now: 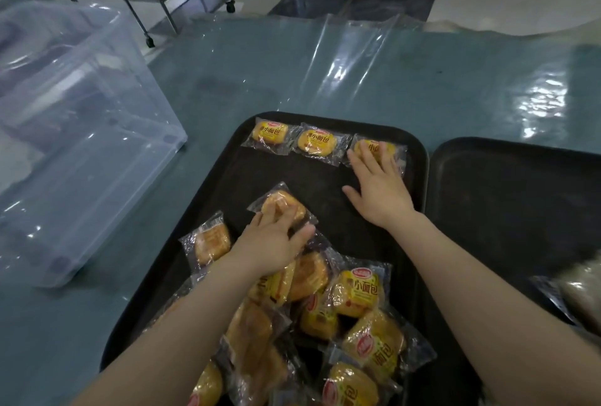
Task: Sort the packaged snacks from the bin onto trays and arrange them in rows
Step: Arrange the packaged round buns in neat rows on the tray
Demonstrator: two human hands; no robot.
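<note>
Plastic-covered teal table [390, 80] bears two black trays [419, 158].

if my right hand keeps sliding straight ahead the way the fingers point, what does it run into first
The right hand already rests its fingertips on the third bread packet in the far row. Pushed onward, that packet would probably meet the tray's far rim next.

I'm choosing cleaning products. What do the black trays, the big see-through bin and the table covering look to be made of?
Black rectangular tray: probably matte moulded plastic, with rounded rim and dull sheen. Large clear bin: transparent rigid plastic; the floor shows through its walls. Teal table covering: seemingly a clear glossy soft plastic sheet, with creases and bright glare.
</note>
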